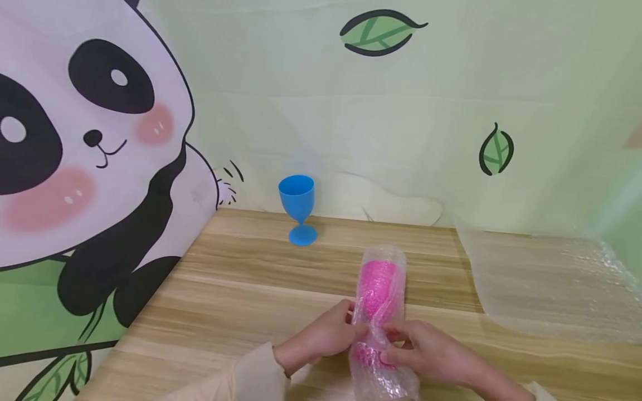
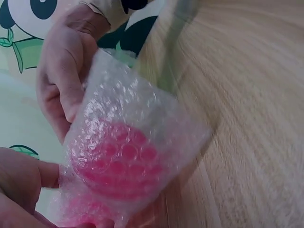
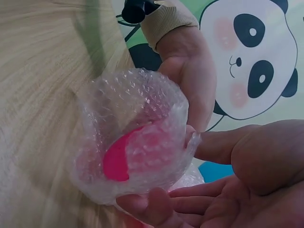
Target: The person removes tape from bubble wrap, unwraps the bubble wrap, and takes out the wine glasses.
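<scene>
A pink goblet (image 1: 377, 287), rolled in clear bubble wrap (image 1: 386, 384), lies on the table between both hands, its cup end pointing away from me. My left hand (image 1: 333, 329) grips the roll from the left, around the narrow stem part. From the other side my right hand (image 1: 426, 351) pinches the wrap near the goblet's foot. In the right wrist view the pink foot (image 3: 116, 159) shows through the loose, open end of the wrap. The left wrist view shows bubbles over the pink base (image 2: 128, 156); some fingertips are hidden behind the roll.
An unwrapped blue goblet (image 1: 297, 197) stands upright near the back edge of the wooden table (image 1: 241, 278). A flat sheet of bubble wrap (image 1: 551, 284) lies at the right. Behind the table hangs a pale green backdrop (image 1: 281, 72) with a panda and leaves.
</scene>
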Demonstrator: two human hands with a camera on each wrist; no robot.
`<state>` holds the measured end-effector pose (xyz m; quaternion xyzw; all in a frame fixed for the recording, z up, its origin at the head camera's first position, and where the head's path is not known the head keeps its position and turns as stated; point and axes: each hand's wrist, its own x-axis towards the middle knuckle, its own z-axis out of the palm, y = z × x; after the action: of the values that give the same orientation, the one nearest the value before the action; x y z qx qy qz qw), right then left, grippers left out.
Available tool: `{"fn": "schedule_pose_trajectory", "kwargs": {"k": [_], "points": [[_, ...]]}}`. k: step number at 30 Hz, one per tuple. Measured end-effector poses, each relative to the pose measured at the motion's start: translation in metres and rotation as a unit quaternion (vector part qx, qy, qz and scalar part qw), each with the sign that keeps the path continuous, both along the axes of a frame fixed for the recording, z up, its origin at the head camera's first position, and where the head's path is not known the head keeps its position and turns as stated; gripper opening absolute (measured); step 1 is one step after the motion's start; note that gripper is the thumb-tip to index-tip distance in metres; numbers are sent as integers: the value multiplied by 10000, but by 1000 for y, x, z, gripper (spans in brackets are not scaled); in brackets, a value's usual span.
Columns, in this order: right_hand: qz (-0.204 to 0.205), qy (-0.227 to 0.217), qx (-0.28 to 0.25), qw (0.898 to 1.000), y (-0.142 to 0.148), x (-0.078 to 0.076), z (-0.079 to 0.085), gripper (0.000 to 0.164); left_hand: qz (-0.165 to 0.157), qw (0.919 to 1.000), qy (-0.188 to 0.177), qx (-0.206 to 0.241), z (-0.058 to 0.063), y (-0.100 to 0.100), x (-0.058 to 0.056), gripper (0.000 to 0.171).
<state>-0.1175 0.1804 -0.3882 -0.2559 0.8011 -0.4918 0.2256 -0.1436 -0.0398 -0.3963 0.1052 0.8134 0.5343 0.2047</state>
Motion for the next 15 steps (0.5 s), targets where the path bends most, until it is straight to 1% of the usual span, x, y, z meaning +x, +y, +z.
{"fn": "schedule_pose_trajectory", "kwargs": {"k": [3, 6, 10, 14, 15], "points": [[31, -211, -46, 9998, 0, 0, -1, 45, -62, 9999, -105, 38, 2, -1, 2, 50], [16, -394, -41, 9992, 0, 0, -2, 54, -201, 9993, -266, 144, 3, 0, 3, 61], [-33, -676, -36, 9977, -1, 0, -2, 62, -206, 9982, -480, 291, 2, 0, 4, 78], [28, -825, -78, 9966, -2, 2, -2, 67, -168, 9980, -525, 297, 3, -2, 5, 85], [19, -785, -44, 9969, -3, 2, -2, 65, -195, 9981, -512, 285, 4, -3, 4, 86]]}}
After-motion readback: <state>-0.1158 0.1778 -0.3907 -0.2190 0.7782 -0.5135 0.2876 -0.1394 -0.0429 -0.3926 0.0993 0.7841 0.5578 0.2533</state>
